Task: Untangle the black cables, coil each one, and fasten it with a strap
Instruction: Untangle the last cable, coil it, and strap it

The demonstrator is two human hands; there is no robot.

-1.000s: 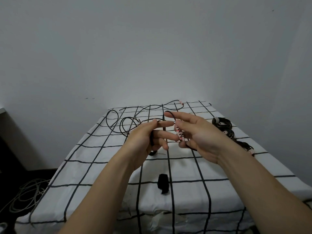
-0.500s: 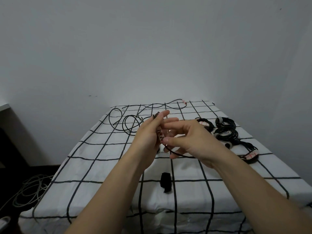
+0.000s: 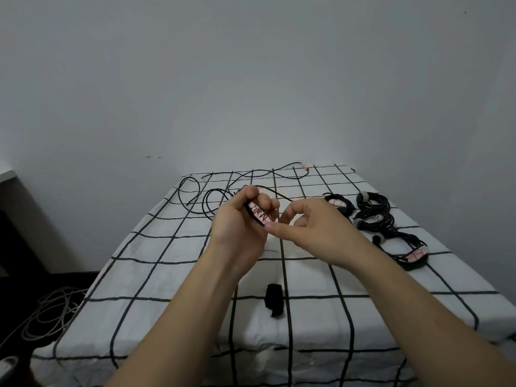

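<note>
At frame centre the left hand (image 3: 240,222) curls round the tagged end of the loose black cable (image 3: 206,201), which trails over the cloth (image 3: 167,275) at upper centre. Coiling seems to be only starting. The right hand (image 3: 315,224), fingers loosely bent, touches the tag (image 3: 258,215); whether it grips anything is unclear. The next move calls for drawing slack into even loops. The tag's red-and-black marks are unreadable. The strap (image 3: 275,300) lies at lower centre.

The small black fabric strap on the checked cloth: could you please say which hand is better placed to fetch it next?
Likely the right hand: the left hand grips the thin black cable's tagged end; the right apparently only touches it by a thumb tip. The strap lies between both forearms.
</note>
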